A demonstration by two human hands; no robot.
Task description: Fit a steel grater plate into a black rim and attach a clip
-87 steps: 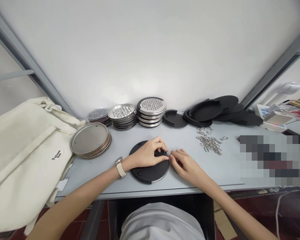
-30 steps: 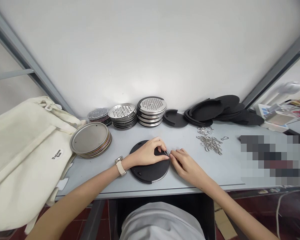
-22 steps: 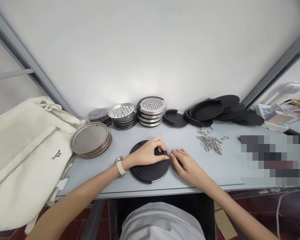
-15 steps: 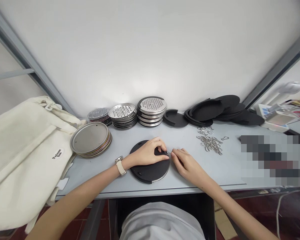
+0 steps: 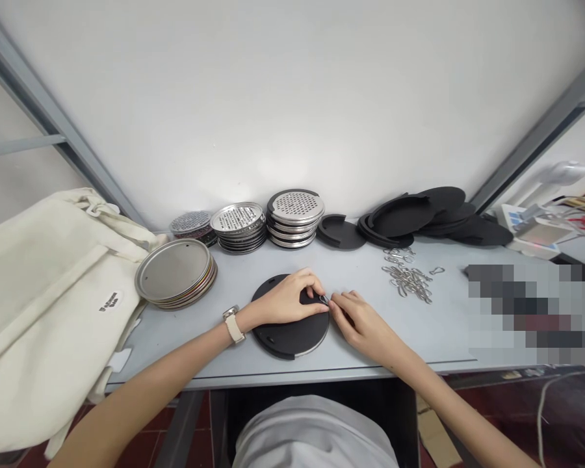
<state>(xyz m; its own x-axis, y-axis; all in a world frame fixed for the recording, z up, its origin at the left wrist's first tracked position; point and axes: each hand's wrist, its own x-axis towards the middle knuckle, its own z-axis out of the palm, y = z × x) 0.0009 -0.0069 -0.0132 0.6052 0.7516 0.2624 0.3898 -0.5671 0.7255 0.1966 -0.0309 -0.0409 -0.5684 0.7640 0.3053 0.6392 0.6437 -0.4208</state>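
Note:
A round black disc point(image 5: 292, 331) with a metal plate under it lies flat on the grey table point(image 5: 448, 328), near its front edge. My left hand point(image 5: 287, 300), with a watch on the wrist, rests on the disc, its fingers pinched at the disc's right rim. My right hand point(image 5: 358, 318) meets it there. Both hands pinch a small metal clip point(image 5: 324, 299) at the rim's notch.
At the back stand stacks of perforated metal discs point(image 5: 295, 218) and a heap of black discs point(image 5: 419, 214). Plain metal plates point(image 5: 175, 273) are stacked at the left beside a cream cloth bag point(image 5: 43, 292). Loose metal clips point(image 5: 409, 276) lie at the right.
Almost nothing has changed; both hands stay pinched at the disc's right rim, with only slight finger shifts.

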